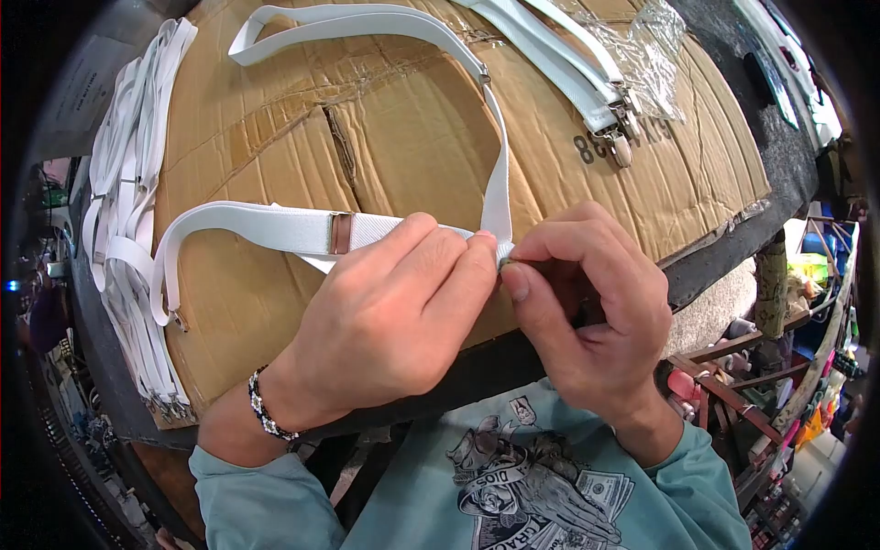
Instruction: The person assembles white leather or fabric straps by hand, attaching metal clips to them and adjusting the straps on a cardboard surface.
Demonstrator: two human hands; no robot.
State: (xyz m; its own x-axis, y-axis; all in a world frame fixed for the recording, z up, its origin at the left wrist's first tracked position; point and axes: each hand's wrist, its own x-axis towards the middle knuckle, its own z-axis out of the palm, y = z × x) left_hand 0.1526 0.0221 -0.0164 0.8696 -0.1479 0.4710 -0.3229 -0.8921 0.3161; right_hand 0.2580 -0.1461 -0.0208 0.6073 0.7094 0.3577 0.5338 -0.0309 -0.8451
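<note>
White elastic straps with a metal slide buckle lie over the brown cardboard, one looping up and around to the right. My left hand, with a beaded bracelet at the wrist, presses its fingers on the strap where two bands meet. Close beside it, my right hand pinches a small dark piece at the strap's end between thumb and index finger; the piece is mostly hidden. A second metal adjuster sits higher on the looped strap.
Bundled white straps hang along the left edge of the cardboard. Other straps with metal clips lie at the upper right, beside clear plastic wrap. A cluttered rack stands at the right.
</note>
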